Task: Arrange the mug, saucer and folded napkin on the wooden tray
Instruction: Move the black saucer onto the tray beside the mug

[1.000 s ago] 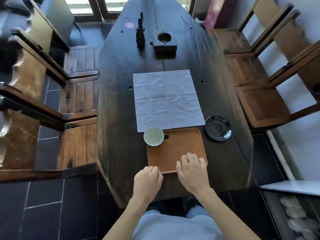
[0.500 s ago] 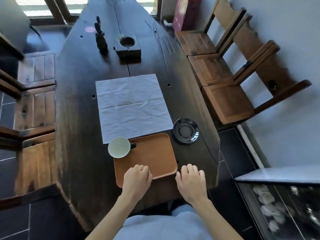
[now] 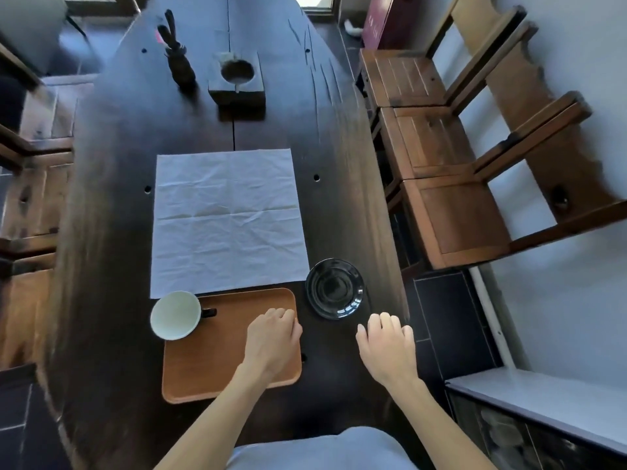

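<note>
Judging progress, I found little done: the mug (image 3: 175,315) overlapped the wooden tray (image 3: 217,354) at its far left corner, the saucer (image 3: 335,288) lay beside its far right corner, the napkin (image 3: 226,218) lay unfolded beyond it. Both hands, left (image 3: 273,337) and right (image 3: 386,347), were loosely curled and held nothing.

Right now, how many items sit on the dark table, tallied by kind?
Mug: 1
Saucer: 1
Napkin: 1
Tray: 1
Dark wooden block with a round hollow: 1
Small dark figurine: 1
Total: 6
</note>
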The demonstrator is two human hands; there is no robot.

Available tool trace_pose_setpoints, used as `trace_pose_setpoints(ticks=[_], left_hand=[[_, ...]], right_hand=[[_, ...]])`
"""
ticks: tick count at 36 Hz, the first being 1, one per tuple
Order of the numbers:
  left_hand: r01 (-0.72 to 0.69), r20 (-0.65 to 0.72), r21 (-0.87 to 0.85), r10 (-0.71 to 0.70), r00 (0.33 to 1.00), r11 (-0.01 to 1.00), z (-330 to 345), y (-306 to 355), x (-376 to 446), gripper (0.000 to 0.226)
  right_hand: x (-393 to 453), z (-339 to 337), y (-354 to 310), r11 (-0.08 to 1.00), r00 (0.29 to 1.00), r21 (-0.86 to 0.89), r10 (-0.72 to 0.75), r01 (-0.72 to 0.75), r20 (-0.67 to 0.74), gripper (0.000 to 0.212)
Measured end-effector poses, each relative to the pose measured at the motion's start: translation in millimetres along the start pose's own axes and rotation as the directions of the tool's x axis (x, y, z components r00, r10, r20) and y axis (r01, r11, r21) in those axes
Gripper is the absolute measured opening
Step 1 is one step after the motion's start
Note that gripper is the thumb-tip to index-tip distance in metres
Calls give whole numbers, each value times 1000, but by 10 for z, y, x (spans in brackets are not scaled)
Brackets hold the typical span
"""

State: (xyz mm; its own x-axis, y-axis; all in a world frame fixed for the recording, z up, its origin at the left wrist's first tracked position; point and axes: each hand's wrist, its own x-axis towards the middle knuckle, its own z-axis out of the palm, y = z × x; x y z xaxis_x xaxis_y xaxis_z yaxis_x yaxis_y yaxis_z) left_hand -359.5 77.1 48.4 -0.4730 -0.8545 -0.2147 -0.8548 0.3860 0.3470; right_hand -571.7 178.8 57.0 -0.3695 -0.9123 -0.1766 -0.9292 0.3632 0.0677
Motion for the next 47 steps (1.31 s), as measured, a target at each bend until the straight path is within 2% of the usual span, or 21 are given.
trace_pose_setpoints(ticks=[5, 11, 18, 23, 31, 36, 41, 47], left_hand=[[97, 61, -24, -95, 994, 995, 195, 139, 357, 32], [174, 50, -43, -172, 984, 984, 278, 242, 748, 32], [240, 247, 19, -237, 939, 971, 449, 168, 998, 25], [265, 333, 24, -258, 907, 964, 553, 120, 1050, 29], [251, 374, 16, -239, 896, 968, 646, 52, 1068, 35], [224, 398, 19, -213, 892, 974, 659, 66, 1121, 34], [252, 417, 6, -231, 879, 968, 678, 99, 1161, 32], [286, 429, -32, -245, 869, 958, 695, 113, 1159, 31]], right_hand=[[394, 111, 226, 997, 997, 0, -78, 78, -20, 41], [917, 319, 460, 987, 987, -12, -161, 160, -15, 40], [1290, 563, 494, 982, 980, 22, -190, 189, 62, 40], [1379, 675, 426, 982, 953, 45, -188, 183, 238, 29], [1442, 672, 393, 975, 933, 161, -195, 151, 302, 28], [1523, 587, 401, 972, 904, 217, -167, 84, 395, 29], [1562, 575, 414, 976, 880, 215, -136, 40, 454, 28], [1538, 603, 459, 980, 845, 200, -117, 12, 522, 37]])
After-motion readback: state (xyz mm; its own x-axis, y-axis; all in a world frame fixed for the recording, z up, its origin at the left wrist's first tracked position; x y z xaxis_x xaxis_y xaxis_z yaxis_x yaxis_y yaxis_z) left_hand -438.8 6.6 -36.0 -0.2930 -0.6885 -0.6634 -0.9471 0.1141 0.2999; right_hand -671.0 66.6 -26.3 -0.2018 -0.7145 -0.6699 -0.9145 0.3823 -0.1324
